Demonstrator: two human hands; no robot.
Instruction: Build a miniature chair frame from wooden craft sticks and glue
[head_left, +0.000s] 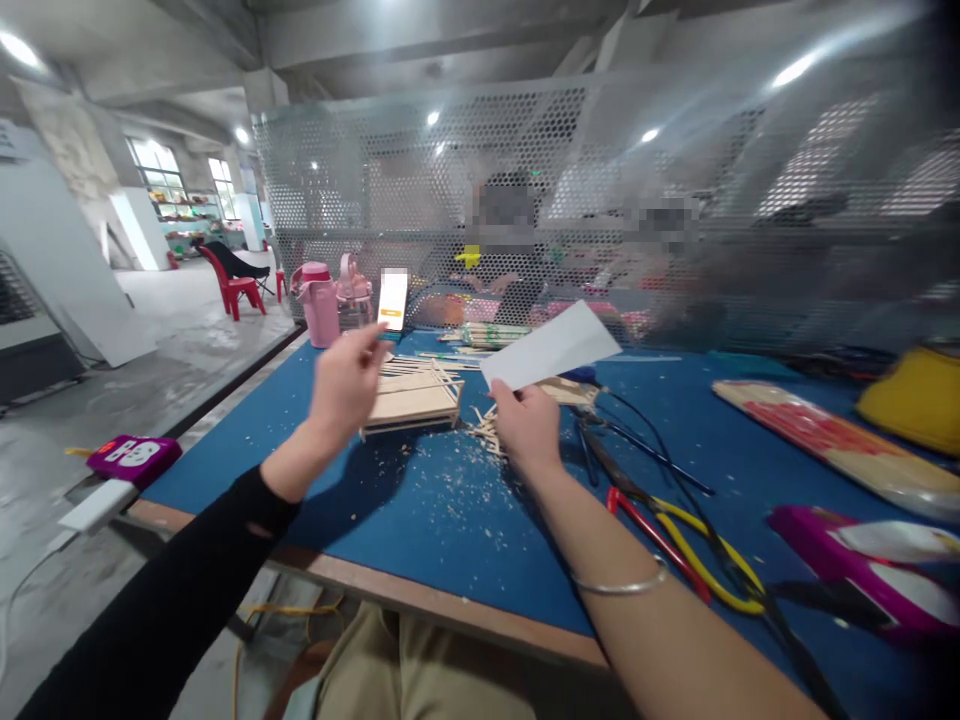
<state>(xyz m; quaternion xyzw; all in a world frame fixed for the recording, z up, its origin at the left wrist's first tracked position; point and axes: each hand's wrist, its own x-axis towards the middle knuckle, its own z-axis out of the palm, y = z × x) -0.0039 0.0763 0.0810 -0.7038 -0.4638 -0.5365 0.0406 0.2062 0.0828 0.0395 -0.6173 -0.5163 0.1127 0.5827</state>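
Observation:
My right hand (529, 430) pinches the near left corner of a stiff white rectangular sheet (553, 345), perhaps paper or card, and holds it tilted above the table. My left hand (346, 380) is raised in front of a phone (393, 298) that stands upright with a lit screen. Its index finger reaches toward the lower part of the screen, the others are loosely curled, and contact cannot be made out. Below and between my hands lies a small wooden frame (412, 403) of flat pieces and thin sticks. Short stick offcuts (489, 430) lie to its right.
Red-handled pliers (660, 545) and yellow-handled pliers (709, 555) lie right on the blue table (450, 530), near purple power strips (135, 457) and a wrapped pack (825, 440). A pink jug (321, 310) stands at the back left. Behind is a perforated metal screen (420, 150).

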